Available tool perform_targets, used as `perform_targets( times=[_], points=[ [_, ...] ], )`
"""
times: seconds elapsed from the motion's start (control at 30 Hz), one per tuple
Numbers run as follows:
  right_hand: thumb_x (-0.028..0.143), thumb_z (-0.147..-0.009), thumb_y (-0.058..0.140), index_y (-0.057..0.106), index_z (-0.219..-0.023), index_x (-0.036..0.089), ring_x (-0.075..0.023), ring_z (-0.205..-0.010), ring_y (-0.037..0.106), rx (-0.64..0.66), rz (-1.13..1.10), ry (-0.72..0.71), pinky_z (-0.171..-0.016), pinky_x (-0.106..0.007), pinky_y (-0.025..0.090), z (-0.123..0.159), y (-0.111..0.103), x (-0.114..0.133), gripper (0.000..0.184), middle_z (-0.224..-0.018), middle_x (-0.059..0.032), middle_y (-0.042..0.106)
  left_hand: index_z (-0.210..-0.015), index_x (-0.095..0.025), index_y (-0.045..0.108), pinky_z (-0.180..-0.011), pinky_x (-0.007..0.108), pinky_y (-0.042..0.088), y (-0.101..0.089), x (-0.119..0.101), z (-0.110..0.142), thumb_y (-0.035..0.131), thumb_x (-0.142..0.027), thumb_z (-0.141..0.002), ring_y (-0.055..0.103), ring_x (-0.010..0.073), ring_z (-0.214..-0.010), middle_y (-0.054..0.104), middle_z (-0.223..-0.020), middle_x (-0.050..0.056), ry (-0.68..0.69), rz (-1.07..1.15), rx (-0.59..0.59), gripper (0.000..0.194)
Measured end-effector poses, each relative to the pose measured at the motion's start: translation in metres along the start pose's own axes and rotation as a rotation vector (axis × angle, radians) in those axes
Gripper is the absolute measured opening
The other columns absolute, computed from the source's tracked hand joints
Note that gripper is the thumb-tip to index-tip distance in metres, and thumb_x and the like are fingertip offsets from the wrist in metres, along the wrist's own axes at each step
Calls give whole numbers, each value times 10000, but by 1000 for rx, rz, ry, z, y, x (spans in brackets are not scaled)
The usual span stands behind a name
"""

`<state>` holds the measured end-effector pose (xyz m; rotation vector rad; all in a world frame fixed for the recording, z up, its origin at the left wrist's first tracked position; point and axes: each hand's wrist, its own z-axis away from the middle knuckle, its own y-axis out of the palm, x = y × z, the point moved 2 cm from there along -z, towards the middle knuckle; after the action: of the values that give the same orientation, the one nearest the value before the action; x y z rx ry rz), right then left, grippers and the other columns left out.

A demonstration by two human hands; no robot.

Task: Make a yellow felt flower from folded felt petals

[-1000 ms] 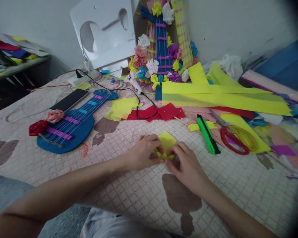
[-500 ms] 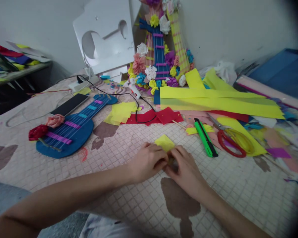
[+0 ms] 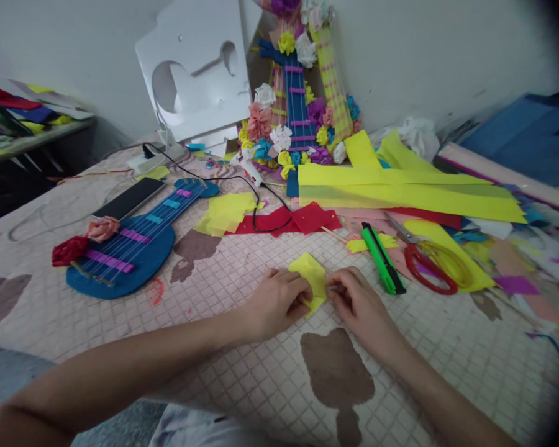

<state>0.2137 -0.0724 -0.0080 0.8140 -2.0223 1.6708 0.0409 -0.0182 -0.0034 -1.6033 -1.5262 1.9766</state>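
A small piece of yellow crepe paper [image 3: 313, 273] lies on the table in front of me, its lower edge partly covered by my fingers. My left hand [image 3: 282, 301] pinches its left side, with the fingers curled. At the right edge, my right hand [image 3: 354, 304] has thumb and fingertips closed on the paper's side. To the right of that hand lie a green box cutter [image 3: 382, 257] and scissors with red and yellow handles [image 3: 431, 267].
A blue paper guitar [image 3: 135, 248] with two paper roses lies left, beside a phone [image 3: 129, 197]. Behind are a glue gun [image 3: 248, 166], red paper squares [image 3: 310, 217], yellow strips [image 3: 400, 192] and a flower-covered guitar display [image 3: 298, 102]. A black cord crosses the table.
My right hand has moved slightly right, away from my left hand. More of the yellow paper now shows between them. The left hand stays almost in place.
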Motion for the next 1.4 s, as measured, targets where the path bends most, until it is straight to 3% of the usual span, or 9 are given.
perform_targets(
  times=[0.33,0.5,0.8,0.93,1.03,1.1,1.23,1.4],
  points=[
    [140,-776,537,474,-897,218,-187,-836,519,30,24,3,-718,-338,476,0,8,2,158,-903,-35,486,-872,-165,531,-778,318,394,-2,0,0,646,-96,-694,554,139,-759,580,-792,-14,-60,139,-96,223],
    [161,-789,528,480,-890,221,-189,-833,527,21,18,-1,-699,-336,480,0,8,1,126,-903,-36,490,-851,-149,547,-602,211,400,-1,7,0,619,-63,-696,504,85,-619,532,-718,-30,-51,327,-124,191],
    [198,-818,506,485,-912,225,-181,-810,549,35,18,-7,-687,-322,491,1,8,-1,100,-912,-39,499,-888,-165,568,-816,339,388,-1,3,2,691,-199,-701,567,188,-873,623,-875,23,-10,67,-43,226],
    [258,-865,480,481,-948,225,-174,-777,551,33,-3,-17,-675,-316,492,1,7,-5,89,-908,-41,511,-849,-155,576,-772,301,417,-3,3,1,682,-212,-722,571,152,-784,621,-803,12,10,147,-60,175],
    [294,-892,453,476,-963,221,-179,-784,556,9,-3,-30,-670,-317,495,2,5,-7,104,-891,-44,526,-794,-141,575,-640,219,434,-5,4,0,582,-137,-774,538,100,-653,599,-737,9,15,299,-150,22],
    [302,-901,442,474,-964,220,-176,-768,560,6,5,-34,-656,-313,496,1,4,-10,109,-884,-44,533,-784,-133,577,-593,197,429,-8,6,0,551,-121,-784,528,95,-637,591,-741,19,22,348,-218,28],
    [296,-894,461,477,-958,223,-150,-692,562,37,16,-69,-598,-276,496,0,5,-14,98,-853,-31,540,-782,-134,588,-604,199,425,-12,8,1,551,-129,-793,528,100,-647,582,-729,20,36,306,-263,39],
    [287,-887,465,489,-958,226,-147,-689,567,7,-16,-64,-593,-261,491,-1,5,-12,97,-874,-34,553,-798,-151,587,-681,240,419,-12,9,4,542,-147,-816,542,116,-669,595,-709,9,36,184,-214,48]
  ],
)
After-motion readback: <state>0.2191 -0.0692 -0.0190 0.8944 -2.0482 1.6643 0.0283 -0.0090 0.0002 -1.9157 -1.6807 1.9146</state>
